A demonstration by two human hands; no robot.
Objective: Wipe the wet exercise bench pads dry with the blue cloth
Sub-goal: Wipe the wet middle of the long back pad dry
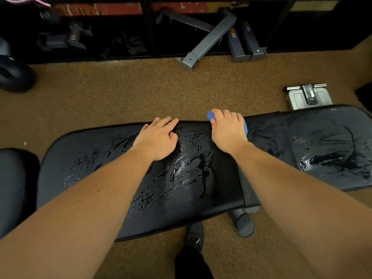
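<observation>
Blue cloth (245,125): pressed under your right hand (227,130), fingers curled over the long pad's (181,198) far edge. Wet streaks lay toward you and leftward. Left hand (159,137): flat, empty.

Under the right hand (228,131) shows a blue cloth (211,117), on black bench pads (201,198) streaked with glistening wet patches, beyond them speckled brown carpet (120,93).

The right hand (228,130) hides most of the blue cloth (211,117).
</observation>
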